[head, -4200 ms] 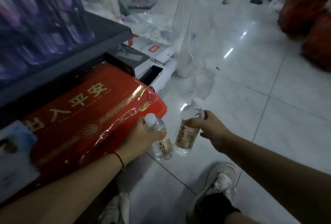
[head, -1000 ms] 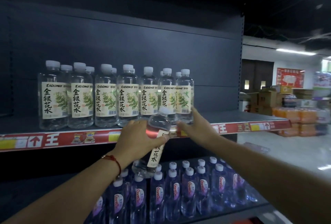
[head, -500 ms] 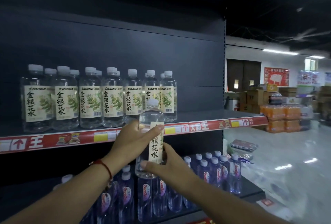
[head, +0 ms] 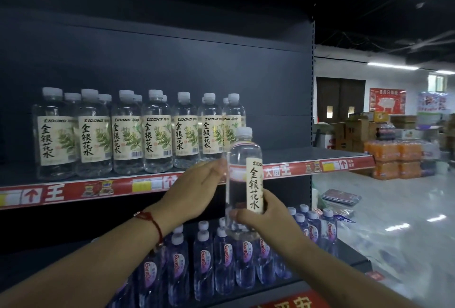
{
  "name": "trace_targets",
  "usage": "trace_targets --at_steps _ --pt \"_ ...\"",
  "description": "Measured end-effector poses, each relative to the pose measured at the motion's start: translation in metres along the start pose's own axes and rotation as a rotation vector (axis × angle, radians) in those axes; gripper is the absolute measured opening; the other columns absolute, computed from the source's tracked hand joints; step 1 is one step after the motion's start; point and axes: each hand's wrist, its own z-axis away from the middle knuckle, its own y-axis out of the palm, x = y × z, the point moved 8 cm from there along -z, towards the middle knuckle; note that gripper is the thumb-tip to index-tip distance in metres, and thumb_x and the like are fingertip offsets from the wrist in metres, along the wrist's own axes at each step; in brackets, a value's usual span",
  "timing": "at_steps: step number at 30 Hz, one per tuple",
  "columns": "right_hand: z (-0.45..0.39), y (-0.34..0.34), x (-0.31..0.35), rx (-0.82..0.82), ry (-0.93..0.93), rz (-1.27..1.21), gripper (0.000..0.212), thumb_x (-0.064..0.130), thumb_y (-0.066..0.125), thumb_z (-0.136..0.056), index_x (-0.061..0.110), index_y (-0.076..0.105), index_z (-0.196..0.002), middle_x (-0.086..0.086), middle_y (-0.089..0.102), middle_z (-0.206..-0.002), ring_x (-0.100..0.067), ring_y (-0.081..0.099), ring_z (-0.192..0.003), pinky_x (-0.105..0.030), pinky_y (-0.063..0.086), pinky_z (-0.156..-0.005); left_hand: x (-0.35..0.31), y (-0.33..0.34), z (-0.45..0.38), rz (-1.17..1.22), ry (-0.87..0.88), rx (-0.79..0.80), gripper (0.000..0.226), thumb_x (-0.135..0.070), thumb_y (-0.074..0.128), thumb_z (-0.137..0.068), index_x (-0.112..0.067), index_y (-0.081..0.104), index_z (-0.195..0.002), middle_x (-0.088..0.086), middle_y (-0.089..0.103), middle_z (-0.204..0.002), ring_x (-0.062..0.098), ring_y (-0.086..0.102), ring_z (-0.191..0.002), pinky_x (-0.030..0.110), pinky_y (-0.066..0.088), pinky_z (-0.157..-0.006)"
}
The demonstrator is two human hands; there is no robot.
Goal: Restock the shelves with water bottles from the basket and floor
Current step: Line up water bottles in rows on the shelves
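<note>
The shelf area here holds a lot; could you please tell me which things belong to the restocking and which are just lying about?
Job:
held bottle
left hand
right hand
shelf row of bottles
upper shelf

Lying about:
purple-label bottles
orange drink packs
cardboard boxes

Clear glossy plastic bottle [head: 242,179] with matt cream paper label, white ribbed plastic cap, dark matt metal shelf [head: 307,153], glossy red price strip [head: 73,190], shiny polished floor [head: 394,221], red cord bracelet [head: 154,221]

Rear-row bottles [head: 72,97] sit mostly hidden; blurred poster [head: 387,100] text is unreadable.
</note>
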Motion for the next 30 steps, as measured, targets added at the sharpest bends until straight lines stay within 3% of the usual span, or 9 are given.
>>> trace_targets --at_steps 5,7,10,18,22,30 --pt "-0.007 -0.019 -0.001 -0.039 0.021 -0.054 0.036 0.019 0.081 -0.077 0.020 0.064 -0.109 0.002 0.076 -0.089 -0.008 0.072 -0.074 -0.016 0.053 -0.060 0.034 0.006 -0.009 -0.757 0.213 -0.037 0.054 -0.052 0.050 -0.099 -0.026 0.049 -0.146 0.005 0.053 -0.145 0.026 0.050 -0.130 0.043 0.040 -0.108" --pt "-0.013 -0.026 0.002 -0.038 0.017 -0.059 0.034 0.019 0.079 -0.079 0.018 0.064 -0.109 0.002 0.076 -0.089 -0.009 0.073 -0.075 -0.015 0.053 -0.059 0.051 0.014 -0.013 -0.919 0.213 0.003 0.058 -0.052 0.065 -0.087 -0.023 0.058 -0.137 0.011 0.061 -0.133 0.032 0.059 -0.116 0.046 0.049 -0.098" --pt "-0.025 -0.035 0.006 -0.034 0.011 -0.089 0.035 0.020 0.078 -0.081 0.018 0.063 -0.113 0.000 0.077 -0.096 -0.012 0.074 -0.082 -0.012 0.052 -0.058 0.064 0.021 -0.015 -1.043 0.205 0.030 0.062 -0.052 0.071 -0.079 -0.021 0.061 -0.132 0.014 0.061 -0.127 0.034 0.060 -0.107 0.047 0.053 -0.089" --pt "-0.075 -0.063 0.013 -0.089 -0.001 -0.095 0.050 0.025 0.080 -0.074 0.015 0.059 -0.118 -0.005 0.075 -0.105 -0.021 0.073 -0.092 -0.035 0.054 -0.085 0.071 0.019 -0.021 -0.966 0.239 -0.016 0.054 -0.047 0.068 -0.078 -0.025 0.066 -0.128 0.012 0.062 -0.126 0.033 0.061 -0.108 0.049 0.052 -0.092" --pt "-0.107 -0.074 0.023 -0.121 -0.012 -0.051 0.042 0.015 0.077 -0.079 0.009 0.058 -0.116 -0.007 0.074 -0.102 -0.021 0.074 -0.087 -0.034 0.054 -0.081 0.070 0.013 -0.026 -0.896 0.263 -0.039 0.046 -0.047 0.062 -0.079 -0.029 0.070 -0.120 0.011 0.065 -0.121 0.031 0.064 -0.101 0.044 0.055 -0.086" --pt "-0.169 -0.085 0.016 -0.232 0.026 0.129 0.049 0.017 0.086 -0.070 0.013 0.061 -0.111 -0.006 0.073 -0.101 -0.025 0.071 -0.093 -0.044 0.056 -0.090 0.077 0.014 -0.030 -0.792 0.287 -0.088 0.047 -0.047 0.057 -0.081 -0.028 0.073 -0.121 0.008 0.065 -0.123 0.031 0.062 -0.104 0.044 0.053 -0.089"
